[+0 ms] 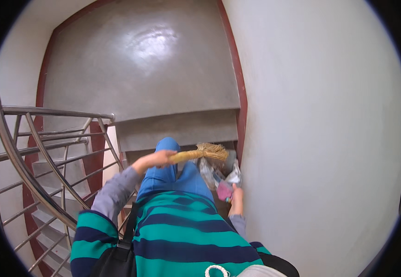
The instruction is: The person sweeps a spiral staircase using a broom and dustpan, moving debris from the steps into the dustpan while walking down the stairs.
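Note:
My left hand (157, 159) grips the pale handle of a straw hand broom (214, 152). The broom lies almost level in front of my knees, its bristles pointing right towards the wall. Low on the right, close to the wall, my right hand (237, 200) is closed on a crumpled white plastic bag (235, 175). A pink item (224, 191) shows at the bag beside my thumb; what it is cannot be made out. Part of the bag hangs below the broom head, and its contents are mostly hidden.
Concrete stairs (176, 128) rise before me to a grey landing (141, 76) with dark red painted borders. A stainless steel railing (58, 110) curves along my left, with more steps (51, 221) beyond it. A white wall (325, 138) stands close on my right.

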`<state>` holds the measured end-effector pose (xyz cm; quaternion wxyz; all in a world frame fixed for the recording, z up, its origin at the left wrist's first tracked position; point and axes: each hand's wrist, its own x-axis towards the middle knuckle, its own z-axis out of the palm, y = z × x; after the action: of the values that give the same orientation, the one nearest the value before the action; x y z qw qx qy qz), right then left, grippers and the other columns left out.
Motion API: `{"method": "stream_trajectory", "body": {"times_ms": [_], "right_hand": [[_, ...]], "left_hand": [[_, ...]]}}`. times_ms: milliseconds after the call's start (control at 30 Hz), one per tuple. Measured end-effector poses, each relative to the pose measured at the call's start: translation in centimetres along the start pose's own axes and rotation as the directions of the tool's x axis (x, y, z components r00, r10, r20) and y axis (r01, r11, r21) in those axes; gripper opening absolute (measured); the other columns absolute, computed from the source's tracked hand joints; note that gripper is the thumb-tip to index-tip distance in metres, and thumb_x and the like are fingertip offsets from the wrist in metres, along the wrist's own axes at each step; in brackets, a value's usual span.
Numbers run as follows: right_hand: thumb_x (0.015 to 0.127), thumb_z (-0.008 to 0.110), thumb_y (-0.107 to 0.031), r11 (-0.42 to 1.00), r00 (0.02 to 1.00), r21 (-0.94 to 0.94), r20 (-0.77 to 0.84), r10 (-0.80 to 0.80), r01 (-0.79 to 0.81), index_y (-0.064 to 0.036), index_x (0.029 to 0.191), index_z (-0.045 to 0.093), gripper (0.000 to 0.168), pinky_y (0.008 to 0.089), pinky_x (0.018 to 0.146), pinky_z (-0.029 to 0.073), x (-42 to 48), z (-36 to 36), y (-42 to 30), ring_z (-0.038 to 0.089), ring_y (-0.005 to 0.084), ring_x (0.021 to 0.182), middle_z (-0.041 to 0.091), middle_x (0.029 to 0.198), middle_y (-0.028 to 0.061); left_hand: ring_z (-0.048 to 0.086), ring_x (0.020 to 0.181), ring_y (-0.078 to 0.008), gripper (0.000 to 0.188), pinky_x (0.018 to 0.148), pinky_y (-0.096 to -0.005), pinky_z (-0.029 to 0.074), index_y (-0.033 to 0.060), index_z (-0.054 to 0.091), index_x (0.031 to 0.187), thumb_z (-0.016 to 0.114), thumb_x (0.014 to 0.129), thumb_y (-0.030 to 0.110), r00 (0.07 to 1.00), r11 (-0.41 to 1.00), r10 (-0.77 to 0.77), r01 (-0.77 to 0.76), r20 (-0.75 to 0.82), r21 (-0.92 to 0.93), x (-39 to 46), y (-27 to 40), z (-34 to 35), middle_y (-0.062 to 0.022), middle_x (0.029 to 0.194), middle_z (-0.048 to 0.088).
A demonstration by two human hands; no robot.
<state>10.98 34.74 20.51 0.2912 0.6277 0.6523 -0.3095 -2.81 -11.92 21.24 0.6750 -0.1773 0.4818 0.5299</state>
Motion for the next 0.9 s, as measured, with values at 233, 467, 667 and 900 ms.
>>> {"method": "stream_trajectory", "body": {"times_ms": [233, 467, 667, 900], "right_hand": [[0.082, 0.065, -0.019, 0.992, 0.989, 0.027, -0.079, 0.125, -0.123, 0.011, 0.092, 0.058, 0.033, 0.0409, 0.060, 0.050, -6.9, -8.3, -2.5, 0.062, 0.0261, 0.071, 0.062, 0.087, 0.0156], [0.081, 0.066, -0.028, 0.999, 0.987, -0.015, -0.155, -0.043, 0.042, -0.004, 0.065, 0.052, 0.032, 0.0314, 0.032, 0.025, -9.7, -10.4, -14.6, 0.036, 0.0138, 0.036, 0.043, 0.051, 0.0027], [0.083, 0.062, -0.032, 0.943, 0.945, -0.099, -0.043, -0.324, 0.319, -0.006, 0.066, 0.050, 0.034, 0.0307, 0.031, 0.025, -11.1, -3.1, -28.4, 0.035, 0.0119, 0.035, 0.042, 0.051, 0.0009], [0.089, 0.054, -0.037, 0.959, 0.960, -0.040, -0.013, -0.280, 0.279, -0.001, 0.081, 0.061, 0.037, 0.0311, 0.048, 0.040, -10.4, 4.4, -35.6, 0.052, 0.0148, 0.057, 0.059, 0.074, 0.0061]], "left_hand": [[0.043, 0.050, -0.0062, 0.066, 0.041, -0.0194, 0.032, 0.0095, 0.028, 0.140, 0.057, 0.081, 0.016, 0.989, 0.827, -0.005, -0.080, -0.150, -0.557, -8.7, -3.2, 3.4, -0.0016, 0.074, 0.052], [0.052, 0.056, -0.0163, 0.070, 0.045, -0.0252, 0.039, 0.0084, 0.023, 0.141, 0.055, 0.079, 0.014, 0.954, 0.628, -0.033, -0.213, -0.299, -0.748, -9.2, -2.1, 4.8, -0.0102, 0.078, 0.053], [0.054, 0.086, -0.0399, 0.081, 0.072, -0.0444, 0.045, 0.0103, 0.017, 0.142, 0.063, 0.075, 0.009, 0.536, 0.887, 0.460, -0.308, -0.708, 0.343, -10.2, -2.4, 0.9, -0.0202, 0.100, 0.052], [0.058, 0.092, -0.0361, 0.066, 0.072, -0.0420, 0.048, 0.0077, 0.040, 0.126, 0.069, 0.068, 0.016, 0.480, 0.997, 0.073, -0.028, -0.874, 0.068, -10.1, -6.9, -1.0, -0.0184, 0.102, 0.059]]}}
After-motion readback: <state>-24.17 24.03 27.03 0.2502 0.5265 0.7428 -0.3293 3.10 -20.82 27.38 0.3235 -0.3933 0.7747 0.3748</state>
